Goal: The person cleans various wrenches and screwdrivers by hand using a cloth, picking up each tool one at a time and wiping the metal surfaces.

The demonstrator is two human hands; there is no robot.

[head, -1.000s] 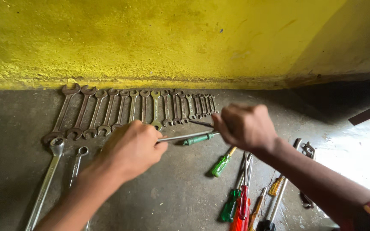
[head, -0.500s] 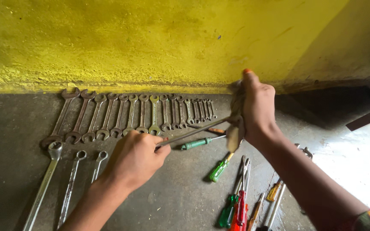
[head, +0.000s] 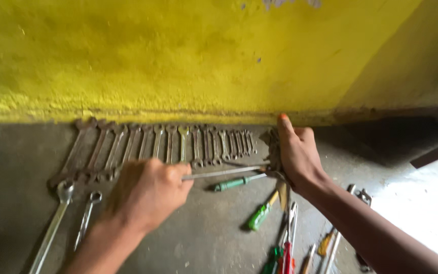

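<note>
My left hand is closed around one end of a long thin metal tool that points right. My right hand grips a dirty rag wrapped around the tool's far end. Just beyond the tool, a row of several open-ended spanners lies along the foot of the yellow wall. A green-handled screwdriver lies on the floor right below the tool.
Two long ring spanners lie at the left on the grey concrete floor. Several screwdrivers with green, red and orange handles lie at the lower right under my right forearm. A dark board juts in at the right.
My right hand with the rag has come down from near the wall to the tool's tip. The tool now lies flatter. The camera has shifted, and the view is blurred.
</note>
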